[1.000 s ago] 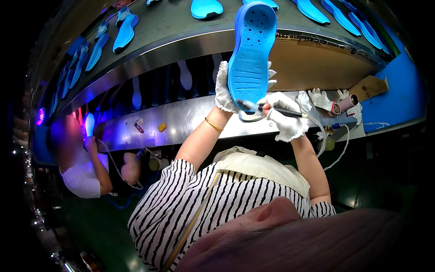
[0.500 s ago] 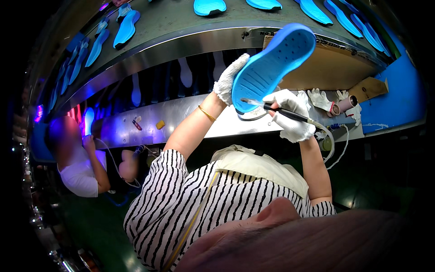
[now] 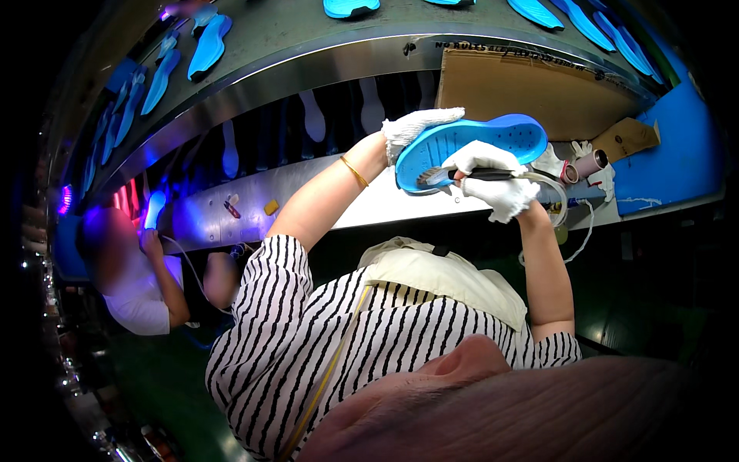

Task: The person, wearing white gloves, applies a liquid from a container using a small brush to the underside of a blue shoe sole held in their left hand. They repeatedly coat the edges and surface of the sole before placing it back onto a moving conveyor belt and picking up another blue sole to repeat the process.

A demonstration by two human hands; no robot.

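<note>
A blue shoe sole (image 3: 512, 132) lies nearly level in front of me, its grooved and dotted inner face toward me. My left hand (image 3: 416, 129), in a white knitted glove, grips it by the far left edge; the fingers reach along that rim and the thumb is hidden. In my right hand (image 3: 493, 185), also gloved, is a dark-handled brush (image 3: 493, 175) with a pale hose running off its back end. The bristles rest at the sole's left end, inside the rim.
Blue soles (image 3: 208, 46) lie along the dark belt (image 3: 285, 38) beyond its metal rail. A metal shelf (image 3: 308, 177) runs below. To the right are a cardboard sheet (image 3: 523, 88), spools (image 3: 589, 164) and spare gloves (image 3: 604, 183). A co-worker (image 3: 138, 300) at left holds a lit sole.
The sole has swung from a steep slant to nearly level and come lower. My right hand has shifted slightly, and the bristles now lie further onto the sole's left end.
</note>
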